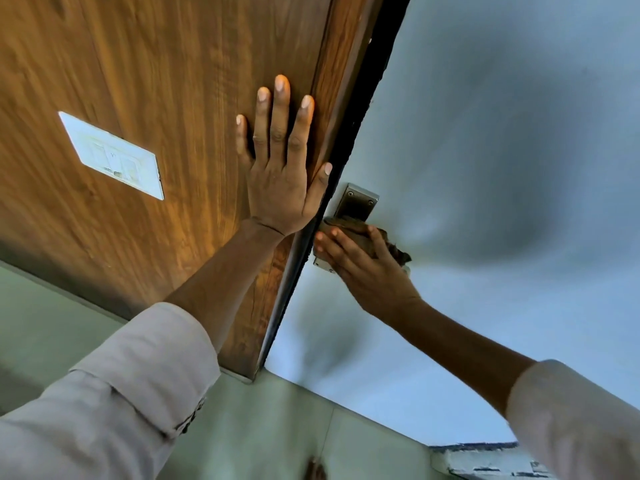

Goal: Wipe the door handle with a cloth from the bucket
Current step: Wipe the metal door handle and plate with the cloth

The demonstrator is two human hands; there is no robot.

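Observation:
A metal door handle plate (356, 201) is fixed to the pale grey door (502, 168), close to its dark edge. My right hand (363, 268) presses a brown cloth (360, 233) over the lower part of the handle, so the lever itself is hidden. My left hand (282, 171) lies flat with fingers spread on the wooden panel (156, 81) just left of the door edge, its thumb touching the frame. No bucket is in view.
A white switch plate (114, 155) sits on the wooden panel to the left. Light green floor tiles (294, 427) run below. A pale step or ledge (485, 460) shows at the bottom right. Both forearms wear light rolled sleeves.

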